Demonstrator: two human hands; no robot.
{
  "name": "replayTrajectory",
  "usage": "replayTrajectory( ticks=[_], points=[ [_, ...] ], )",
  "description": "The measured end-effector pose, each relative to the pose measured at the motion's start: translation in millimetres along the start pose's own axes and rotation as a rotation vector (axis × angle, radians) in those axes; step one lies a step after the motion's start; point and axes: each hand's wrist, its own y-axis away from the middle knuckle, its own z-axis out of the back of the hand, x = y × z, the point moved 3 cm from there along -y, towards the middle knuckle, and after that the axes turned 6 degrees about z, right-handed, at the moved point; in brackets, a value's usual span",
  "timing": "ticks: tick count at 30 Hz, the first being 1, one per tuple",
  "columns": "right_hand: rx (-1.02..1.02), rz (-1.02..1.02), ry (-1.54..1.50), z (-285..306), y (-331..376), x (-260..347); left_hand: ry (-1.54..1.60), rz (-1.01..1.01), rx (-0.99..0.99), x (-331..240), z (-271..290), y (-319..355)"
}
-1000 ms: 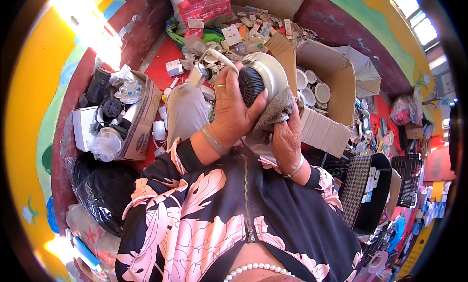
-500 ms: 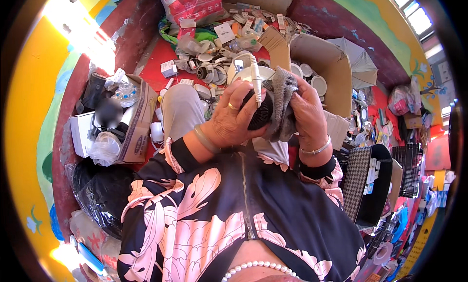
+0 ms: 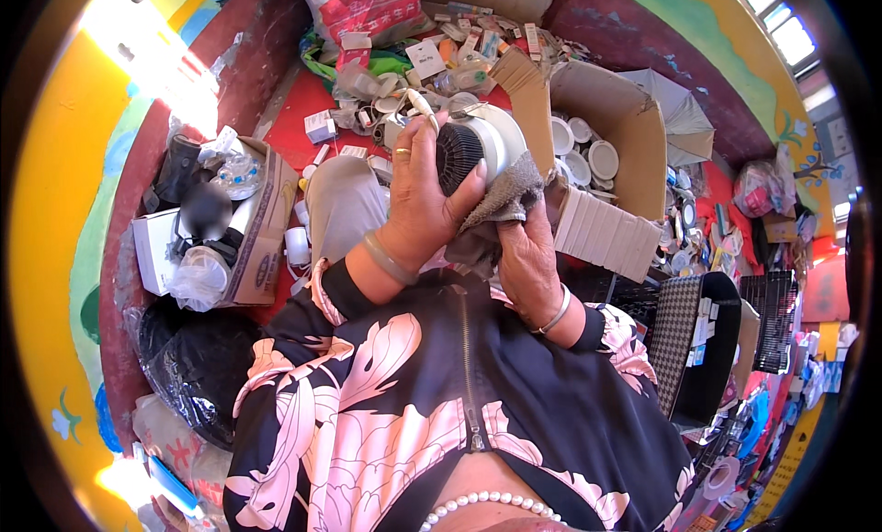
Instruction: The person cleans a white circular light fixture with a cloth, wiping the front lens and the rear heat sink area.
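A round downlight (image 3: pixel 459 157) with a black finned back and a broad white rim is up in front of my chest. My left hand (image 3: pixel 415 187) is wrapped round its finned side, with the thumb across the lower edge. A white cable with a plug end (image 3: pixel 422 103) sticks up by my left fingers. In my right hand (image 3: pixel 530 267) is a grey cloth (image 3: pixel 503 201), bunched and pressed against the lower right of the rim. The cloth hides part of the lamp and some of my right fingers.
Right of the hands, an open cardboard box (image 3: pixel 634 146) holds several round white lamps (image 3: pixel 602 160). Loose lamps and small boxes lie on the red floor (image 3: pixel 299 109) beyond. A box of mixed goods (image 3: pixel 266 229) stands left; a black-lined bin (image 3: pixel 717 348) stands right.
The downlight has tilted, so more of its white rim shows. My right hand has moved down and left with the cloth, and its fingers now sit lower on the rim.
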Motion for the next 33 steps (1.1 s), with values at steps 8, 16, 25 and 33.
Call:
replayTrajectory(
  ticks=[8,16,25,33],
  points=[
    [-0.079,0.029,-0.182,13,-8,-7,-0.092,-0.216,0.020,-9,1,7],
    [0.118,-0.195,-0.123,25,-46,26,-0.183,-0.389,0.190,-17,2,18],
    [0.143,-0.189,-0.274,21,-33,18,-0.074,-0.272,0.157,-9,1,15],
    [0.055,-0.156,-0.262,3,13,-5,0.001,-0.079,0.003,1,2,7]
  ],
)
